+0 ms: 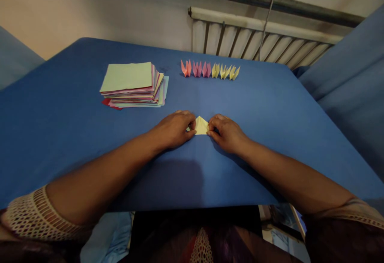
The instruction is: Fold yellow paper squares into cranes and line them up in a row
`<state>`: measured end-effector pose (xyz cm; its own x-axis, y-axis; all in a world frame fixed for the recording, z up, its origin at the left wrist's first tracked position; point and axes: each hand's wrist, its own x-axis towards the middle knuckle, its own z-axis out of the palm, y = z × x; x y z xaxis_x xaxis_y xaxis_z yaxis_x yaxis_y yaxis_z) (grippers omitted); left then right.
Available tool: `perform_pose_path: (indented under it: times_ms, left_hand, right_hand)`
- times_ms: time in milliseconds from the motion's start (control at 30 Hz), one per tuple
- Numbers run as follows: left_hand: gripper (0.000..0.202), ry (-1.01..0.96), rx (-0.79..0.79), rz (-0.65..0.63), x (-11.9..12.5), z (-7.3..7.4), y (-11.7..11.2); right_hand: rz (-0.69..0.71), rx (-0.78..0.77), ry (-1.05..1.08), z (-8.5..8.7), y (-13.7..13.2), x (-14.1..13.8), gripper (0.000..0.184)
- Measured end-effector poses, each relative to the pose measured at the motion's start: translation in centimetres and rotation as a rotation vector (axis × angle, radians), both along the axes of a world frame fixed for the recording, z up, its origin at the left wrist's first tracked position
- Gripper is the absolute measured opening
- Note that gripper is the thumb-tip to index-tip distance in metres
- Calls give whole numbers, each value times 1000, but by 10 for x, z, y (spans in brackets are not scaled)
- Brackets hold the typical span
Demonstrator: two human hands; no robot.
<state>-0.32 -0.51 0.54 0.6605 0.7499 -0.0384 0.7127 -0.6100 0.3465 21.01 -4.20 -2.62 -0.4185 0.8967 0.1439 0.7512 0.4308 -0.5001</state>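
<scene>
A small pale yellow folded paper lies on the blue table, shaped like a triangle with its point away from me. My left hand pinches its left edge with fingers curled. Against the paper's right edge, my right hand presses with closed fingers. Both forearms rest on the tabletop.
A stack of coloured square paper sheets sits at the back left, a pale green sheet on top. A row of several small folded pieces, pink then yellow, stands at the back centre. A radiator is behind the table.
</scene>
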Motion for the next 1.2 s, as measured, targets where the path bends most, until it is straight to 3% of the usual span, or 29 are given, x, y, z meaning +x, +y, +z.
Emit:
perform_pose_path:
  times_ms: [167, 467, 633, 867, 1200]
  left_hand:
    - [23, -66, 65, -169, 0, -1, -1]
    - [27, 85, 112, -330, -8, 14, -11]
    - [29, 202, 119, -301, -13, 24, -19]
    - [45, 201, 156, -281, -10, 21, -22]
    - [41, 223, 138, -221, -9, 25, -31]
  right_hand:
    - [72, 37, -142, 14, -7, 0, 13]
    - [207, 115, -420, 22, -33, 1, 37]
    - [221, 93, -482, 27, -37, 1, 39]
    - [186, 170, -476, 24, -32, -4, 39]
    - [194, 163, -465, 23, -31, -2, 34]
